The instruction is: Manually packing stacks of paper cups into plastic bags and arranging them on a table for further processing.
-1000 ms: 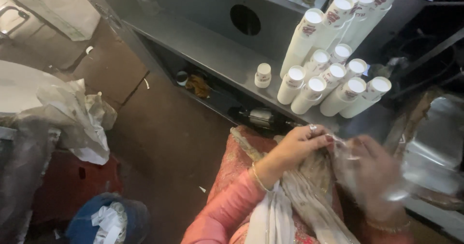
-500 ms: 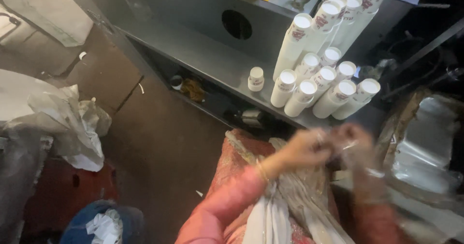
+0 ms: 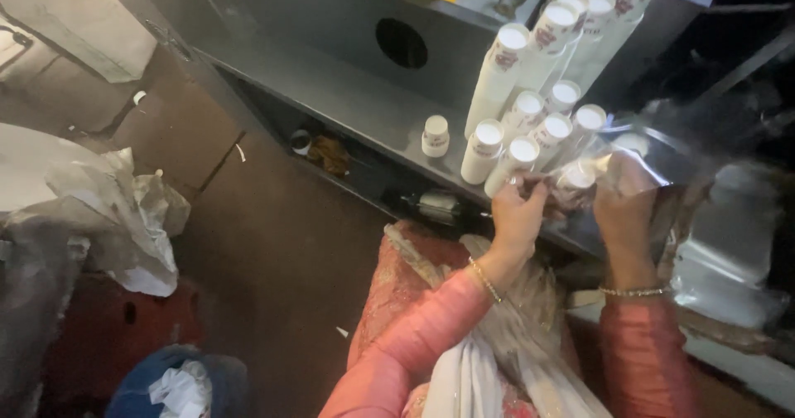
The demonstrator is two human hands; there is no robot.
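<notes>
Pinching a clear plastic bag [image 3: 662,149] (crinkled, see-through), left hand [image 3: 519,211] and right hand [image 3: 623,207] work just below the stacked paper cups [image 3: 542,78].

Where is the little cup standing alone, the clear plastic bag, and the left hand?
little cup [image 3: 435,135], head view, its side.
clear plastic bag [image 3: 662,149], head view, its upper sheet.
left hand [image 3: 518,211], head view, its back.

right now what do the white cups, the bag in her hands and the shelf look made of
Cups: likely paper, matt white with printed sides, nested in long stacks. Bag: thin clear plastic film, glossy and crinkled, held by both the left hand and the right hand. Shelf: seemingly sheet metal, dull grey with a soft sheen.
</notes>
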